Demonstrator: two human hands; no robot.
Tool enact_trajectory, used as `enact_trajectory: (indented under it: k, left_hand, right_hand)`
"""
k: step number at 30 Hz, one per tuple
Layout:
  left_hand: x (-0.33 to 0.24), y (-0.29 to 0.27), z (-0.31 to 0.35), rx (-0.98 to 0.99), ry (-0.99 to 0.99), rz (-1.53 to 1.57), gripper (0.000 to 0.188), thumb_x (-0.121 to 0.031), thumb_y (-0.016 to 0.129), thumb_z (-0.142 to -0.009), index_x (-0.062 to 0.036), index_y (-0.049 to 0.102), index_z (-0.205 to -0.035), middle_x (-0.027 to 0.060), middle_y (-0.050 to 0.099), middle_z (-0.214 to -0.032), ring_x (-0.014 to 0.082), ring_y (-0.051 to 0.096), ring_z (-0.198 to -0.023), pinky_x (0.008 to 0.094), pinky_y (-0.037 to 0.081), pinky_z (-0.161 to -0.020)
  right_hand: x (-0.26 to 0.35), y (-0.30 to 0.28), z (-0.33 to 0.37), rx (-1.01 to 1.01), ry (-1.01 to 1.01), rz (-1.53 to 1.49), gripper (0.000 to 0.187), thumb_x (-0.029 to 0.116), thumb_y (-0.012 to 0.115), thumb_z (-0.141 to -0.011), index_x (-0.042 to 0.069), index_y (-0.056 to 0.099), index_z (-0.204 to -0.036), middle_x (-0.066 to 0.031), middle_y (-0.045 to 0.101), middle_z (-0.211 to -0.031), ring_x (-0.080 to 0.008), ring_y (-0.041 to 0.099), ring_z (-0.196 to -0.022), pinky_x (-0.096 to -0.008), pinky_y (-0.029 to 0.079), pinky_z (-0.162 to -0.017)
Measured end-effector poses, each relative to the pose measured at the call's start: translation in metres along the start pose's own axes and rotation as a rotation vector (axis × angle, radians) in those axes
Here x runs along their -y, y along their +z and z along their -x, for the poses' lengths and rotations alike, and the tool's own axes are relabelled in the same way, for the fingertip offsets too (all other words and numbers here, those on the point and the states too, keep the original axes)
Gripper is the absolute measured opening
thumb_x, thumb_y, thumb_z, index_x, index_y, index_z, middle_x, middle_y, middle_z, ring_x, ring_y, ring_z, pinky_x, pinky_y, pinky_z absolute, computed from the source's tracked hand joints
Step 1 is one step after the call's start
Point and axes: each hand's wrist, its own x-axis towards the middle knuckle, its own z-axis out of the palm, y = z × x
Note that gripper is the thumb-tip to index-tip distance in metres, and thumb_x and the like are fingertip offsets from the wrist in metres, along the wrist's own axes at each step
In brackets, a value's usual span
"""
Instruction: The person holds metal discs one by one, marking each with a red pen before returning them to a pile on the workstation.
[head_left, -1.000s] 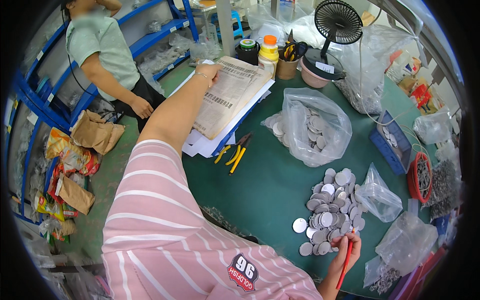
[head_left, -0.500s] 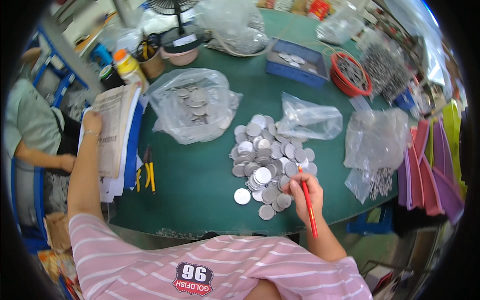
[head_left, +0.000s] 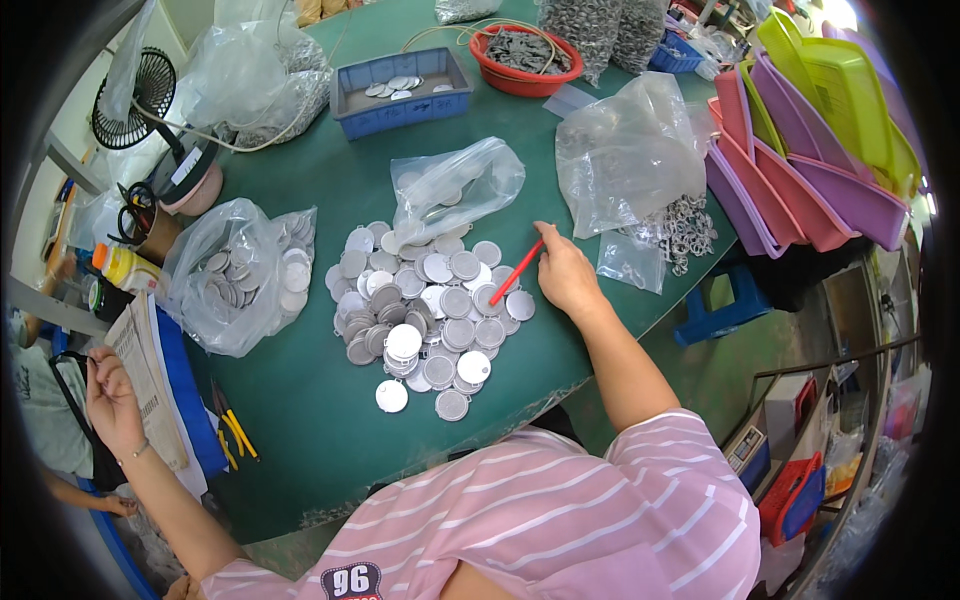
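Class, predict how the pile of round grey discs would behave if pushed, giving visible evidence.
The pile of round grey discs would probably spread, since they overlap loosely. Lying mostly flat, they seem likelier to slide than roll. Their dull metallic look suggests stiffness, so bending appears unlikely.

Holds a red pen (head_left: 518, 269) in the right hand (head_left: 567, 275), slanting over the right side of a pile of round grey discs (head_left: 455, 300) on a green table (head_left: 300, 430). Has the left hand (head_left: 115, 405) near printed papers (head_left: 155, 390); cannot tell whether touching. Shows yellow-handled pliers (head_left: 238, 432) beside these, and, farther off, a blue tray (head_left: 405, 120) with a few discs.
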Motion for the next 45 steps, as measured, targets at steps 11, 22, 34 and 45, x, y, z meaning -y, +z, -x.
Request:
enact_trajectory:
  k: [11, 22, 34, 45]
  left_hand:
    - [0.273, 0.087, 0.032, -0.093, -0.124, -0.564, 0.017, -0.023, 0.047, -0.092, -0.0078, 0.051, -0.086, -0.0056, 0.035, -0.057, 0.0032, 0.03, -0.042, 0.02, 0.022, -0.034]
    - [0.344, 0.059, 0.04, 0.567, 0.845, -1.798, 0.019, -0.001, 0.056, -0.069, -0.0033, 0.06, -0.088, 0.0102, 0.056, -0.072, 0.0281, 0.055, -0.071, 0.0372, 0.041, -0.067]
    - [0.323, 0.063, 0.026, 0.41, 0.898, -1.911, 0.018, -0.006, 0.051, -0.081, -0.001, 0.054, -0.098, 0.0134, 0.056, -0.09, 0.028, 0.053, -0.091, 0.037, 0.036, -0.088]
    - [0.181, 0.062, -0.158, 0.292, 0.481, -2.468, 0.028, -0.023, 0.051, -0.087, -0.0026, 0.058, -0.104, 0.0139, 0.063, -0.092, 0.0264, 0.059, -0.096, 0.0392, 0.046, -0.079]
  right_hand:
    - [0.138, 0.025, 0.054, 0.809, 0.191, -1.978, 0.038, 0.029, 0.038, -0.095, 0.0, 0.047, -0.117, -0.0128, 0.056, -0.111, -0.0225, 0.053, -0.105, -0.0349, 0.042, -0.091]
    - [0.168, 0.048, 0.07, 0.912, 0.312, -2.251, 0.032, 0.039, 0.037, -0.09, 0.015, 0.053, -0.102, -0.0007, 0.056, -0.101, -0.0149, 0.052, -0.098, -0.0281, 0.042, -0.084]
    - [0.116, 0.051, 0.022, 0.877, 0.429, -2.188, 0.024, 0.029, 0.047, -0.092, 0.007, 0.055, -0.092, 0.0037, 0.044, -0.063, -0.0076, 0.044, -0.053, -0.0221, 0.037, -0.045]
    - [-0.022, -0.074, -0.023, -0.019, 0.244, -1.535, 0.018, 0.02, 0.05, -0.091, 0.004, 0.055, -0.096, 0.006, 0.027, -0.05, -0.0026, 0.023, -0.039, -0.0188, 0.016, -0.034]
